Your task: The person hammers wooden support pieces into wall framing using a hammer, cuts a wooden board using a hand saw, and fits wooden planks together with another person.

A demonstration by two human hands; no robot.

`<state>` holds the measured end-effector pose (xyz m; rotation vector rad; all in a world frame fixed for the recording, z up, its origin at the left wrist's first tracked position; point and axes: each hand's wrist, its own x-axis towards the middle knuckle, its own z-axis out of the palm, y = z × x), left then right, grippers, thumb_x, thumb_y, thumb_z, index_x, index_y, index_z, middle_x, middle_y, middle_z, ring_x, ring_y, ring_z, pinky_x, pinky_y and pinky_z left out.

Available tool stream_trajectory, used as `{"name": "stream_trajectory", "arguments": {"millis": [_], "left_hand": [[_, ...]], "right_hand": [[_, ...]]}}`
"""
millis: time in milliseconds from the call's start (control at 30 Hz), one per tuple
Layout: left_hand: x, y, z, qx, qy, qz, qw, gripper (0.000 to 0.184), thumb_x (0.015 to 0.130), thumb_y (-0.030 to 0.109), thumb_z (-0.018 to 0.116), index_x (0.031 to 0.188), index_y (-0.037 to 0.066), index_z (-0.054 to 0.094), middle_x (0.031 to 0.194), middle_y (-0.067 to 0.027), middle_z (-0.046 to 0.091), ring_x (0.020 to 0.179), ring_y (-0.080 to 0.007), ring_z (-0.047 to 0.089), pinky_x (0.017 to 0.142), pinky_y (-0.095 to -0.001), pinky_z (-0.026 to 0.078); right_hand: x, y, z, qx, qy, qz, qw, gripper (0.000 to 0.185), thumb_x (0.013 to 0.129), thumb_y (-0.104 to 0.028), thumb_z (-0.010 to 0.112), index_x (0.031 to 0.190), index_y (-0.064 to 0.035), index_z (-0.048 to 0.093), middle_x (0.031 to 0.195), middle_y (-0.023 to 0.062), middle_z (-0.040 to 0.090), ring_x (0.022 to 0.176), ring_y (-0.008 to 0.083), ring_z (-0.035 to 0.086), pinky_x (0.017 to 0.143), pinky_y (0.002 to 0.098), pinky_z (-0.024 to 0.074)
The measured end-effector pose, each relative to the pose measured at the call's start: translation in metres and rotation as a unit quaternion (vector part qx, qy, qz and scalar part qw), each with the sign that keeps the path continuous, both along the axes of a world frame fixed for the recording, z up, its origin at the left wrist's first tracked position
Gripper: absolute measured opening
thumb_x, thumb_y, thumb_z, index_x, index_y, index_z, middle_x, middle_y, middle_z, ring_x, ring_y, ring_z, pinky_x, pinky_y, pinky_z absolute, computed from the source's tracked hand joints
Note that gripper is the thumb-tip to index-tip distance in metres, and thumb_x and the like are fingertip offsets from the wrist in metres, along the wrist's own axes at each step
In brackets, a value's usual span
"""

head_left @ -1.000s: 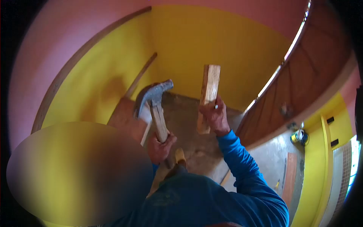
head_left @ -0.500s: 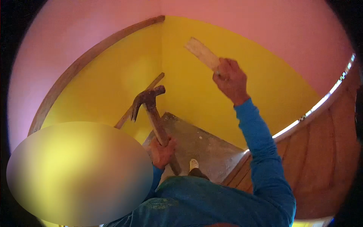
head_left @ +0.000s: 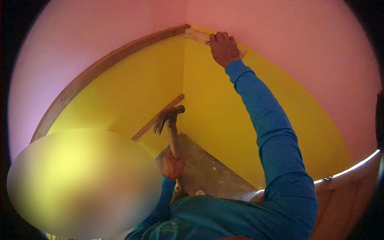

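My right hand (head_left: pixel 224 48) is stretched up to the wall corner, its fingers wrapped over a short wooden strip (head_left: pixel 196 36). The strip lies along the line where the pink paint meets the yellow, its left end close to the corner. Lower down, my left hand (head_left: pixel 174 165) grips a claw hammer (head_left: pixel 173 136) by its wooden handle. The hammer's head points up, its claw toward the left. No contact shows between the hammer and the strip.
A long wooden rail (head_left: pixel 108 62) runs along the left wall up to the corner. Below it, a thin wooden stick (head_left: pixel 158 117) slants against the yellow wall (head_left: pixel 228 120). Grey floor (head_left: pixel 212 170) lies underneath, with brown wood panels (head_left: pixel 344 196) at lower right. A blurred oval hides the lower left.
My right hand has moved up and left, bringing the wooden strip from mid-air to the wall by the corner. The hammer in my left hand sits slightly lower and further right in view.
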<state>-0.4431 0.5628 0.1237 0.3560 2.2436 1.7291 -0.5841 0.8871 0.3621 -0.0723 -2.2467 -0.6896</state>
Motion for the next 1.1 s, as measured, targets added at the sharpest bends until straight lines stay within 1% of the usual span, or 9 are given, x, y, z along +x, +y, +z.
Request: {"name": "stream_trajectory", "arguments": {"millis": [33, 100, 167, 367, 467, 667, 767, 967, 1100], "left_hand": [[-0.017, 0.010, -0.018, -0.010, 0.042, 0.007, 0.999, 0.026, 0.076, 0.020, 0.066, 0.083, 0.000, 0.053, 0.063, -0.0084, 0.058, 0.052, -0.0174, 0.058, 0.047, -0.0317, 0.047], [-0.036, 0.022, -0.032, -0.022, 0.063, 0.009, 0.998, 0.027, 0.076, 0.020, 0.067, 0.087, 0.000, 0.052, 0.070, -0.0106, 0.058, 0.061, -0.0217, 0.058, 0.053, -0.0344, 0.047], [-0.051, 0.031, -0.022, -0.027, 0.034, -0.001, 0.999, 0.033, 0.074, 0.018, 0.065, 0.099, -0.001, 0.056, 0.088, -0.0188, 0.064, 0.082, -0.0352, 0.061, 0.070, -0.0437, 0.048], [-0.097, 0.028, -0.082, -0.052, 0.034, -0.017, 0.998, 0.029, 0.075, 0.017, 0.065, 0.094, -0.001, 0.054, 0.076, -0.0136, 0.062, 0.070, -0.0296, 0.061, 0.062, -0.0404, 0.049], [-0.090, 0.036, -0.023, -0.042, -0.028, -0.029, 0.998, 0.024, 0.076, 0.015, 0.065, 0.089, 0.000, 0.052, 0.068, -0.0099, 0.059, 0.058, -0.0218, 0.060, 0.052, -0.0357, 0.049], [-0.103, 0.042, -0.043, 0.018, -0.037, -0.077, 0.996, 0.023, 0.076, 0.014, 0.066, 0.087, 0.000, 0.052, 0.064, -0.0072, 0.056, 0.052, -0.0143, 0.055, 0.043, -0.0312, 0.045], [-0.103, 0.047, -0.038, -0.037, -0.019, -0.093, 0.995, 0.024, 0.076, 0.015, 0.067, 0.087, 0.000, 0.052, 0.064, -0.0067, 0.057, 0.052, -0.0142, 0.056, 0.044, -0.0305, 0.045], [-0.102, 0.052, -0.061, -0.045, 0.039, -0.113, 0.992, 0.032, 0.070, 0.019, 0.070, 0.093, 0.000, 0.057, 0.067, -0.0129, 0.061, 0.053, -0.0243, 0.058, 0.049, -0.0371, 0.047], [-0.099, 0.055, -0.076, -0.108, 0.001, -0.132, 0.985, 0.037, 0.069, 0.022, 0.071, 0.095, -0.002, 0.058, 0.068, -0.0169, 0.061, 0.060, -0.0283, 0.061, 0.055, -0.0396, 0.049]], "right_hand": [[-0.014, 0.004, -0.003, 0.001, 0.010, -0.012, 1.000, 0.023, 0.080, -0.013, 0.049, 0.100, -0.0026, 0.053, 0.094, 0.0123, 0.054, 0.094, 0.0273, 0.051, 0.076, 0.0416, 0.0434], [-0.037, 0.012, -0.014, 0.002, 0.026, -0.038, 0.999, 0.021, 0.080, -0.014, 0.049, 0.097, -0.0022, 0.056, 0.092, 0.0108, 0.055, 0.094, 0.0251, 0.052, 0.075, 0.0396, 0.0432], [-0.053, 0.022, -0.017, -0.002, 0.022, -0.049, 0.999, 0.020, 0.080, -0.014, 0.049, 0.095, -0.0025, 0.057, 0.092, 0.0112, 0.056, 0.093, 0.0252, 0.052, 0.075, 0.0396, 0.0432], [-0.077, 0.039, -0.026, 0.025, 0.069, -0.020, 0.997, 0.021, 0.078, -0.017, 0.050, 0.091, -0.0026, 0.058, 0.091, 0.0106, 0.057, 0.092, 0.0261, 0.052, 0.074, 0.0399, 0.0433], [-0.077, 0.053, -0.026, 0.011, 0.095, 0.005, 0.995, 0.022, 0.077, -0.018, 0.050, 0.090, -0.0021, 0.058, 0.090, 0.0103, 0.057, 0.092, 0.0259, 0.052, 0.076, 0.0396, 0.0429], [-0.081, 0.054, -0.025, 0.031, 0.116, 0.022, 0.993, 0.023, 0.075, -0.017, 0.050, 0.090, -0.0018, 0.059, 0.089, 0.0103, 0.057, 0.091, 0.0239, 0.052, 0.080, 0.0372, 0.0416], [-0.080, 0.056, -0.025, 0.030, 0.090, 0.012, 0.995, 0.025, 0.077, -0.017, 0.050, 0.095, -0.0018, 0.056, 0.092, 0.0097, 0.055, 0.094, 0.0244, 0.051, 0.082, 0.0384, 0.0412], [-0.078, 0.055, -0.023, 0.028, 0.065, 0.005, 0.997, 0.026, 0.077, -0.017, 0.049, 0.098, -0.0024, 0.055, 0.093, 0.0090, 0.054, 0.095, 0.0241, 0.050, 0.082, 0.0384, 0.0409], [-0.075, 0.054, -0.021, 0.044, 0.070, 0.000, 0.997, 0.026, 0.076, -0.016, 0.050, 0.098, -0.0026, 0.054, 0.092, 0.0087, 0.054, 0.093, 0.0238, 0.050, 0.077, 0.0376, 0.0412]]}}
